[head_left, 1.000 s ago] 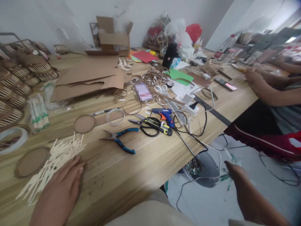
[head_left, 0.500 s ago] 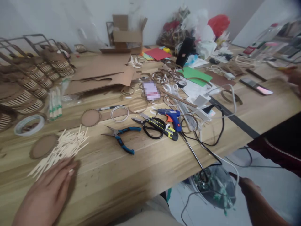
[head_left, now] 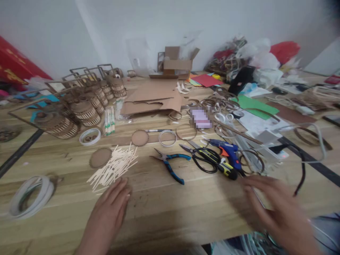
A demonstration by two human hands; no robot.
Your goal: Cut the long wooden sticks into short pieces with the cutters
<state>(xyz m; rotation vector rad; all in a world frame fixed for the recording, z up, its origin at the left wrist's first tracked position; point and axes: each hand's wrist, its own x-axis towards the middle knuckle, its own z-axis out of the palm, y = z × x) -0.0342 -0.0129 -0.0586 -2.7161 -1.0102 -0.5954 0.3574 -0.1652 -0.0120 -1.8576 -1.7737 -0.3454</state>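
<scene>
My left hand lies flat on the table with its fingers stretched out. Its fingertips are at the near edge of a loose pile of thin wooden sticks. Two scalloped cardboard discs lie by the pile: one disc to its left, another disc behind it. My right hand, slightly blurred, hovers over the table's front right with fingers extended and apart, just in front of the blue hot glue gun. A thin cord shows between its fingers. Left of the gun lie black scissors, a yellow utility knife and blue-handled pliers.
Small woven baskets with handles stand at the back left. White tape-like rolls lie at the left. Cardboard sheets and an open box are behind. A power strip with cables sits at the right, a bin of scraps below the edge.
The view has swung left, so things sit further right. My right hand has risen from beside the bin below the table to above the tabletop. My left hand stays by the sticks.
</scene>
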